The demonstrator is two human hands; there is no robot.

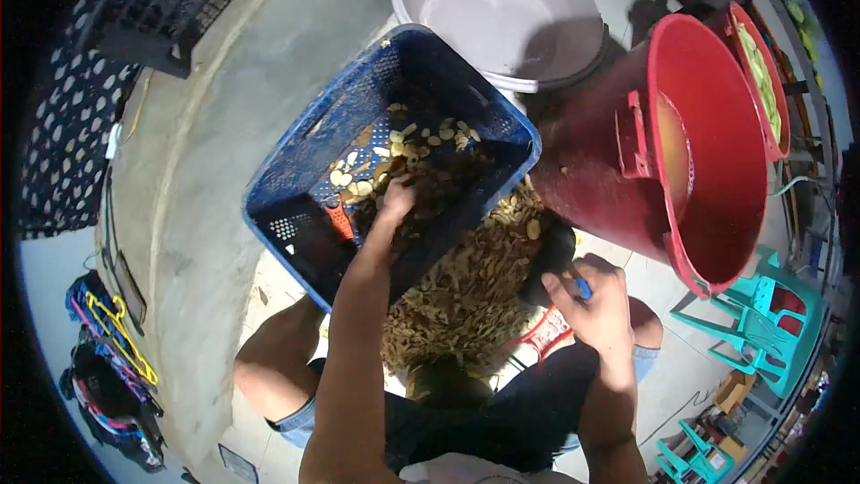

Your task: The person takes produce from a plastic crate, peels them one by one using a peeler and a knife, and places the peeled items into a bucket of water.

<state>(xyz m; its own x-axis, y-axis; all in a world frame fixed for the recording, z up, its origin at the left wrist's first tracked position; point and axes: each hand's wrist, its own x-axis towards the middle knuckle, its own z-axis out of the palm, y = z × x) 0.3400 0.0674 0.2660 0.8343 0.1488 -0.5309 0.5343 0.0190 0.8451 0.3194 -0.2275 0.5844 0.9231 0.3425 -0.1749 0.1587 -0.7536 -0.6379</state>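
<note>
My left hand [399, 195] reaches down into a blue plastic crate [309, 121], among pale peeled pieces [412, 151] and darker ones; its fingers are partly hidden in shadow. An orange-handled tool [339, 221] lies in the crate, left of that hand. My right hand [593, 298] is closed round a small blue-handled tool [584, 289] above my right knee. Below the crate, between my legs, is a large heap of brown peelings [466, 291].
A big red bucket [582, 161] with cloudy liquid stands at the right, with another red container [760, 81] behind it. A pale round basin [493, 13] is beyond the crate. Teal plastic chairs [770, 327] are at the far right.
</note>
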